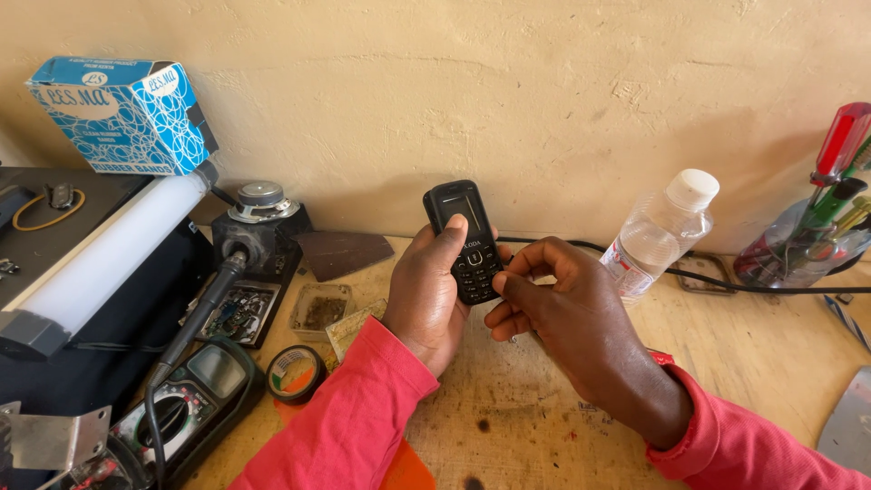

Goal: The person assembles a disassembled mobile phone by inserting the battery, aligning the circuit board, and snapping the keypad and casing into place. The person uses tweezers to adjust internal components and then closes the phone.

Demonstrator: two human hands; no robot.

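Phone [464, 238] gripped upright by left hand [426, 295] — right hand [562, 313] pinches its edge; bottle [660, 234] just beside.

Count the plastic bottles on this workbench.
1: a clear bottle with a white cap, leaning by the wall just beyond the right hand. Others may sit outside the frame.

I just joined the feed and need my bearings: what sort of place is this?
Probably a small electronics or phone repair bench. A multimeter lies at the left, screwdrivers stand in a holder at the right, and the left hand holds a black keypad phone over the worn wooden worktop.
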